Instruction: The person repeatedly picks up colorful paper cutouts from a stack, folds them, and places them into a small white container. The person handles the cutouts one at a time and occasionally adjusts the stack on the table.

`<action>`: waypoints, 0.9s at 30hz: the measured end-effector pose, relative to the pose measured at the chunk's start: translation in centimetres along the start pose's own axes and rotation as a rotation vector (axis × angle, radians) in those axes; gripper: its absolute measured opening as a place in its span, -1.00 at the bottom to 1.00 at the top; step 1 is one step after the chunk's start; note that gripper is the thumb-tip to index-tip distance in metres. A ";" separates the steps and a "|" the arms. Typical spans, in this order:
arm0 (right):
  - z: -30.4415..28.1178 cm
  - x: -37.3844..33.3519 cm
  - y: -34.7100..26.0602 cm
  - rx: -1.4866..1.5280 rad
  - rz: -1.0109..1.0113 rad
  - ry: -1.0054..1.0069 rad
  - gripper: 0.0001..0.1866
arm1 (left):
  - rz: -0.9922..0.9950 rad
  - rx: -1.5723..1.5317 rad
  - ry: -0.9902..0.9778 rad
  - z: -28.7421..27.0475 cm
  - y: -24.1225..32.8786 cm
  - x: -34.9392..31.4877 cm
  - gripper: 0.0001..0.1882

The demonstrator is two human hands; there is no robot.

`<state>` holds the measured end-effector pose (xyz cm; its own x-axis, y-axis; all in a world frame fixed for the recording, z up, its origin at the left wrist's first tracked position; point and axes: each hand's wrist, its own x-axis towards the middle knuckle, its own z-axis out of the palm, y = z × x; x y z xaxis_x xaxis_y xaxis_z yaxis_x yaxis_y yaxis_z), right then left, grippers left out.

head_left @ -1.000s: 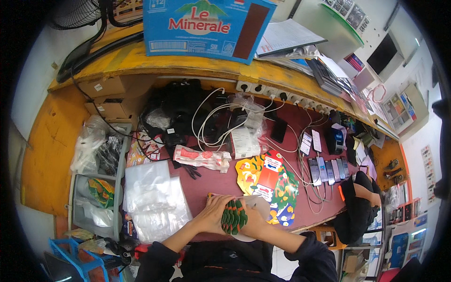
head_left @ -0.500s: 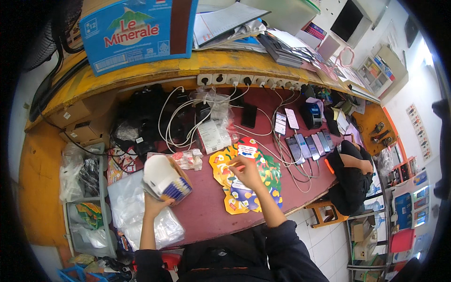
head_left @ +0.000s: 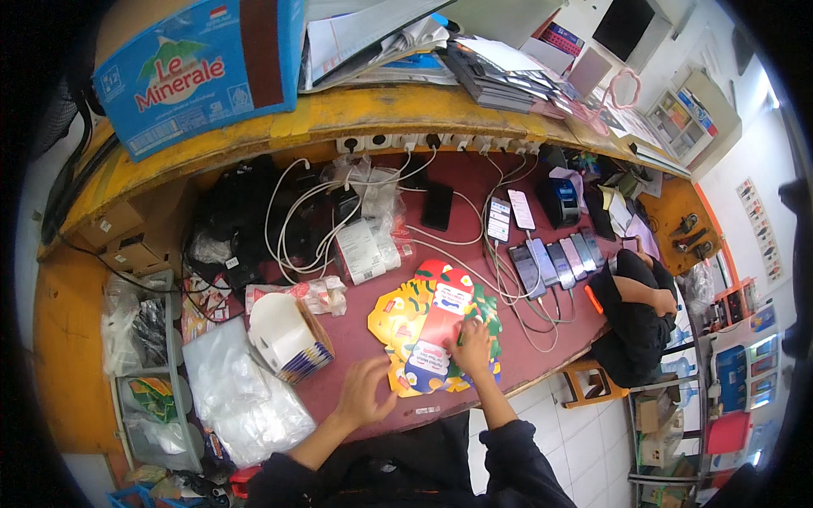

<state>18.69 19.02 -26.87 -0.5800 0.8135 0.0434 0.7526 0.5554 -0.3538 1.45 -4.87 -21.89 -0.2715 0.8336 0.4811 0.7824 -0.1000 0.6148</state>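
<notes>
Several colourful die-cut paper cards lie overlapped on the dark red table in front of me, yellow, red, blue and green. My right hand rests on their right side with its fingers bent together; whatever is between them is too small to name. Just off the lower left edge of the cards is my left hand, fingers apart and holding nothing. Further left stands an open white paper box with a blue patterned side, tilted toward me. Neither hand touches it.
Clear plastic bags lie at the left, beside grey bins. White charging cables cross the back of the table to several phones at the right. A co-worker's arm rests at the right end. A yellow shelf overhangs the back.
My left hand has let go of the paper box, which now stands on the table, and has moved right toward the cards. My right hand has lowered onto the cards' right side.
</notes>
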 end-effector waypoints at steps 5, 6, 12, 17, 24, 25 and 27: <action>-1.0 5.0 2.8 0.007 0.185 0.045 -0.07 | -0.645 0.054 0.135 8.9 -6.9 7.9 -0.27; -1.1 5.5 2.9 -0.040 0.197 -0.009 -0.03 | -0.839 0.103 0.058 9.7 -8.2 8.9 -0.24; -1.2 9.1 3.0 -0.025 0.028 -0.064 -0.04 | -0.816 0.150 -0.012 10.7 -10.2 10.9 -0.17; 0.2 14.4 2.4 -0.073 -0.097 -0.116 -0.11 | -0.882 0.135 -0.027 10.2 -10.1 9.0 -0.27; 3.0 20.4 -0.5 0.004 0.084 -0.329 -0.27 | -0.753 0.017 0.009 10.6 -10.4 7.0 -0.31; 2.9 20.5 -0.6 0.020 0.018 -0.262 -0.26 | -0.739 -0.002 0.033 10.5 -10.3 7.0 -0.31; 2.1 19.9 -0.4 0.266 0.040 -0.275 -0.27 | -0.719 -0.050 0.064 10.4 -9.9 7.2 -0.30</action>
<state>6.18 34.67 -27.81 -0.6407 0.7370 -0.2153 0.6905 0.4304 -0.5813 -2.42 7.75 -30.96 -0.7427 0.6694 -0.0189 0.3713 0.4352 0.8202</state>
